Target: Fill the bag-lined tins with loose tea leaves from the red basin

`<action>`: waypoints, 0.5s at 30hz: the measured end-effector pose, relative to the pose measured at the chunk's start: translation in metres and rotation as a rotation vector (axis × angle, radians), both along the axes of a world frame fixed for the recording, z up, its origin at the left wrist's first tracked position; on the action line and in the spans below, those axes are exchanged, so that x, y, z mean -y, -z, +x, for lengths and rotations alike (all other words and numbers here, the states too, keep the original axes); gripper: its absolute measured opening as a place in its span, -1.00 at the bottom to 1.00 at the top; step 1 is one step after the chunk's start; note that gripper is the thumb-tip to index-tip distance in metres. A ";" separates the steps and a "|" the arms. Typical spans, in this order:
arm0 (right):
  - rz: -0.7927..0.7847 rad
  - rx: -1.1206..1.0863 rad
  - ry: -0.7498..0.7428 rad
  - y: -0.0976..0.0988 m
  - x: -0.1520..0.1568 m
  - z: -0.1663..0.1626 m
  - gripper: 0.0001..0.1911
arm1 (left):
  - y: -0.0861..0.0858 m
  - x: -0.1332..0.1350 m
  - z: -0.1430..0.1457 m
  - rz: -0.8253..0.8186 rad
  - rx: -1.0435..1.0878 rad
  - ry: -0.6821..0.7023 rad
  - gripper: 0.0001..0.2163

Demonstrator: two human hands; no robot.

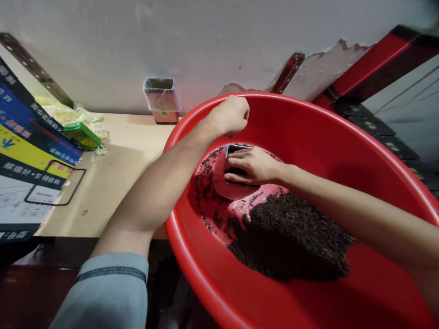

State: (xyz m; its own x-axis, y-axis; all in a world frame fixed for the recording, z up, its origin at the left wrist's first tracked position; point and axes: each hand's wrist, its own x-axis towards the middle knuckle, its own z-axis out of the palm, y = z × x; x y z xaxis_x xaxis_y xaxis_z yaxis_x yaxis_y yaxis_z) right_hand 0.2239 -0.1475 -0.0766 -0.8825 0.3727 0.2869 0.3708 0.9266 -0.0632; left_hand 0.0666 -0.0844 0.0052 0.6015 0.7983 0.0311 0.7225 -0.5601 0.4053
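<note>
My left hand [233,114] is closed in a fist over the far left rim of a large red basin [343,141]. Whatever its fingers may hold is hidden. Inside the basin, my right hand [254,164] lies across the dark mouth of a pink container [230,188], its fingers bent over the left edge and its thumb out of sight. The container stands on the basin floor among scattered dark bits. Beneath my right forearm spreads a heap of dark, loose tea-like leaves [291,237].
A pink tin [166,109] with a clear plastic liner stands by the wall on a wooden board [137,137]. Farther left are a green box [82,135], pale crinkled material [68,113] and a printed carton [30,169]. A red metal beam [377,68] rises behind the basin at right.
</note>
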 end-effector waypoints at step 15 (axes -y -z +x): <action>-0.345 -0.180 0.105 -0.018 0.007 -0.019 -0.39 | -0.010 0.010 -0.002 -0.061 -0.048 0.017 -0.71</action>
